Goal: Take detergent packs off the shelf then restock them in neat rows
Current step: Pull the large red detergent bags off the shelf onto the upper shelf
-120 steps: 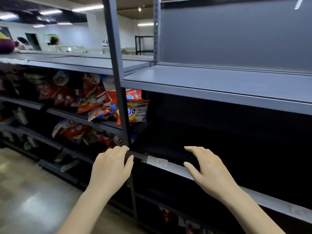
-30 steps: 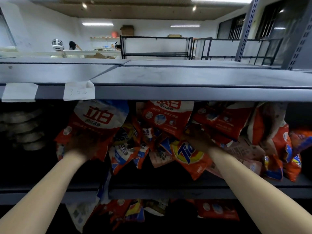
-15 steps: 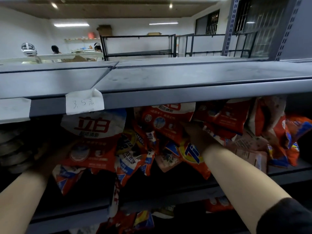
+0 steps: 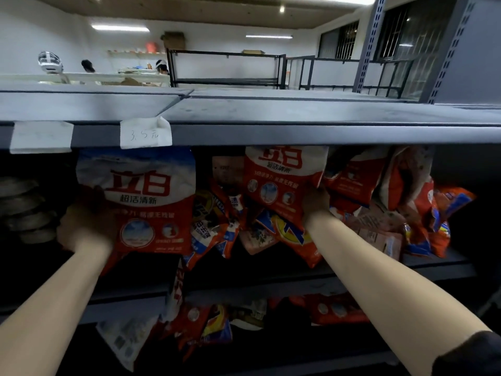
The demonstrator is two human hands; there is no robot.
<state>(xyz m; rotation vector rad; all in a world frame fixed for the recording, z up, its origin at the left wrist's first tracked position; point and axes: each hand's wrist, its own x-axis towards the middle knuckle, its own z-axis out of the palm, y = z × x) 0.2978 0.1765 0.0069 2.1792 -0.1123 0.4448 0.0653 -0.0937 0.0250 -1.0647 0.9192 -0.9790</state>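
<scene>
Head view: both arms reach under a grey shelf edge (image 4: 298, 134) into deep shadow.
Left hand (image 4: 86, 229): grips the left edge of a red-and-white detergent pack (image 4: 141, 202); fingers lost in the dark.
Right hand (image 4: 315, 202): holds the lower right corner of a second red-and-white pack (image 4: 282, 180); its top is cut off by the shelf edge.
Pile (image 4: 379, 213): jumbled packs, labels mostly unreadable.
Price slip (image 4: 145, 132): faint handwriting.

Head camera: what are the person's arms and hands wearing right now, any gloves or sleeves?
No gloves: the left hand and right hand are bare, and both forearms are uncovered. Only a dark sleeve shows, at the bottom right corner on the right arm. No watch, ring or markings are visible.
</scene>
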